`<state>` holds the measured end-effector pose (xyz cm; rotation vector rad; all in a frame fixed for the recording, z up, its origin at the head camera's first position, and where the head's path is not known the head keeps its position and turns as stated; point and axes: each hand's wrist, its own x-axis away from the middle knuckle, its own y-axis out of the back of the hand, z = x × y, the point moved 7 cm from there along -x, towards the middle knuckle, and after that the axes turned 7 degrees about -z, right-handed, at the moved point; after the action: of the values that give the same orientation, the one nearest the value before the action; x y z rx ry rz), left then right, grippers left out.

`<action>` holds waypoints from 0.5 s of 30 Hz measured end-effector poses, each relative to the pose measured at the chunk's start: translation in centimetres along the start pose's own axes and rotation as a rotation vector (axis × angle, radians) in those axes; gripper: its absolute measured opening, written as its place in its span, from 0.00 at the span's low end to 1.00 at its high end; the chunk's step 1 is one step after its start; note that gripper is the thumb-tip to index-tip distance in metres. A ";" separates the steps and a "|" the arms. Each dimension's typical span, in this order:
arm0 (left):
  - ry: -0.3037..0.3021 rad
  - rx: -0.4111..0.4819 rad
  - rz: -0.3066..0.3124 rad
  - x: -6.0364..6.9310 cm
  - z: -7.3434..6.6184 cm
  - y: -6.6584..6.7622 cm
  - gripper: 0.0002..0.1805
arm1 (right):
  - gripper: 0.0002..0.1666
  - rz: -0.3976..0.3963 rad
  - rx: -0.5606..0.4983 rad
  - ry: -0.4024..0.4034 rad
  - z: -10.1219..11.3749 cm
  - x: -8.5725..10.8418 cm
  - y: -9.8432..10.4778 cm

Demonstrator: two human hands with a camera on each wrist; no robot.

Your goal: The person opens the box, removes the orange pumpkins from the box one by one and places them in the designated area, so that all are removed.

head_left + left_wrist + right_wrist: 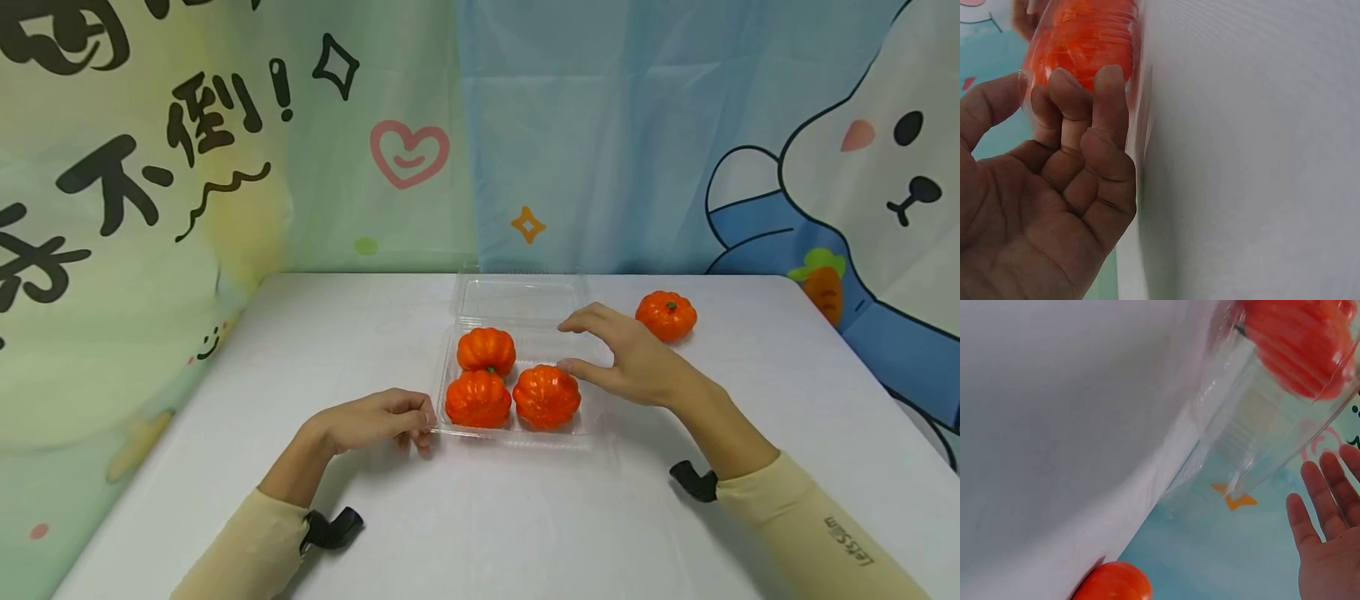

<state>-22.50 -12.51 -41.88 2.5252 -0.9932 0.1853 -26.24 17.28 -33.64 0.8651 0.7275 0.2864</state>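
A clear plastic box (588, 417) lies on the table with its lid (521, 298) folded back. Inside it sit three small orange pumpkins: one at the back (486, 350), one front left (477, 400) and one front right (547, 398). My left hand (382, 419) pinches the box's front left corner; in the left wrist view its thumb and curled fingers (1110, 100) meet the clear wall. My right hand (637, 354) hovers over the box's right side, thumb and fingers apart, holding nothing. Its thumb tip is close to the front right pumpkin; whether they touch, I cannot tell.
Another orange pumpkin (666, 316) rests on the white table (360, 333) beyond my right hand, outside the box. A printed cloth (600, 125) hangs behind the table's back edge. Black wrist mounts (333, 529) stick out from both sleeves.
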 end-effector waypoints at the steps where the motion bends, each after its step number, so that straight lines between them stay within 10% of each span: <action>1: 0.005 0.000 -0.002 0.0 0.0 0.0 0.11 | 0.26 0.014 0.003 0.000 0.2 -0.1 -0.2; 15: 0.003 -0.033 -0.003 0.0 -0.2 0.1 0.11 | 0.19 0.112 -0.020 0.025 0.9 -0.1 -2.0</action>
<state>-22.58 -12.51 -41.65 2.4963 -0.9836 0.1701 -25.84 15.46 -34.78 0.8858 0.6993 0.4047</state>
